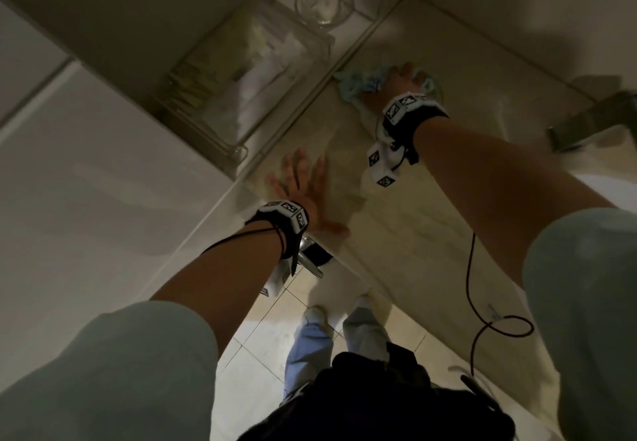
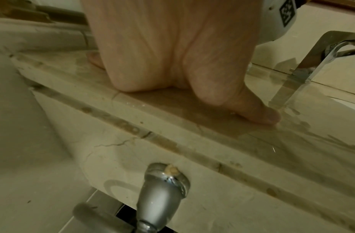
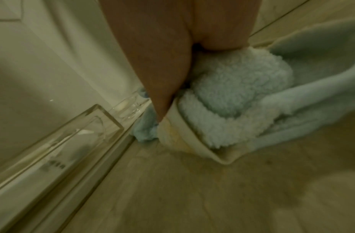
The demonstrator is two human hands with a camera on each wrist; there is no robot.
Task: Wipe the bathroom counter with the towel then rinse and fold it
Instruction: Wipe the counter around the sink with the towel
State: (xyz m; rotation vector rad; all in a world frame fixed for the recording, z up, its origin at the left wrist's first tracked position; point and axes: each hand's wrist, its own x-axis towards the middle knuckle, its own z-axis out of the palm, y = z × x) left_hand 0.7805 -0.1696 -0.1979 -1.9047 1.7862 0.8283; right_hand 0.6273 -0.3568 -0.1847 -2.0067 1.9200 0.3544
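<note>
**Terry cloth under the right palm: wiping at the far corner of the counter**

Terry towel [image 1: 358, 87], pale blue with a cream hem, lies bunched beneath the right hand [image 1: 396, 84], whose fingers press down on it; the wrist view shows the heel of the hand and thumb bearing on the pile, but how far the fingers curl cannot be told. The towel [image 3: 238, 97] sits directly under and just beyond those fingers, spreading past them on both sides, so its long axis runs roughly left to right, across the reach of the arm. Its left end touches the raised ledge edging the marble counter [image 1: 389, 230]. On that ledge, just left of the towel, stand a clear acrylic box [image 1: 255, 72] and a glass jar [image 1: 324, 3]. The left hand [image 1: 303, 196] lies flat, fingers splayed and holding nothing, braced on the near edge, well apart from the towel; the right hand is plainly nearer. A chrome faucet [image 1: 593, 120] stands far right. Wiping appears under way; rinsing and folding remain.
</note>
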